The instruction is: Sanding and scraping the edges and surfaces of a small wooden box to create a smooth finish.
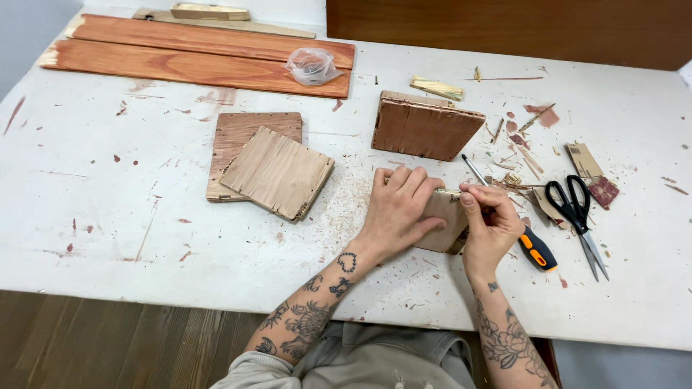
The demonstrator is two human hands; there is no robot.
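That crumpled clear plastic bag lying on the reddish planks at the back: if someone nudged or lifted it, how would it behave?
The plastic bag looks thin and crumpled, so it would probably flop and change shape rather than hold stiff. It seems nearly empty, so likely very light; a push might skid it along the smooth reddish planks. It looks unlikely to break.
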